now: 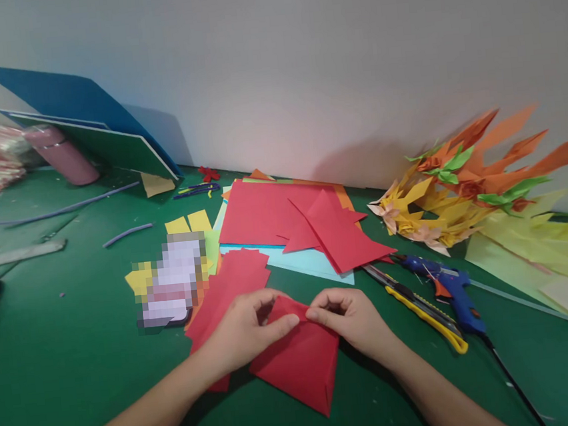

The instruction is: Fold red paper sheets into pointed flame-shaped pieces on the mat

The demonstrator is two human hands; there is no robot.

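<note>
A red sheet of folded paper (299, 365) is held between both hands above the green table, its lower corner pointing towards me. My left hand (255, 326) pinches its upper left edge, thumb on top. At the upper right edge, my right hand (347, 314) grips the paper between thumb and fingers; the two thumbs almost meet. Beneath and beside my left hand lie several red paper pieces (235, 284). Beyond the hands, a stack of red paper (258, 209) bears pointed folded red pieces (349, 233), over light blue sheets (301, 259).
To the right lie a yellow utility knife (427, 316), a blue glue gun (452, 290) with its cord, and orange and yellow paper flowers (462, 189). A blurred phone (172, 277) lies left. Further back stand a pink bottle (62, 154) and leaning blue boards (77, 99) near the wall.
</note>
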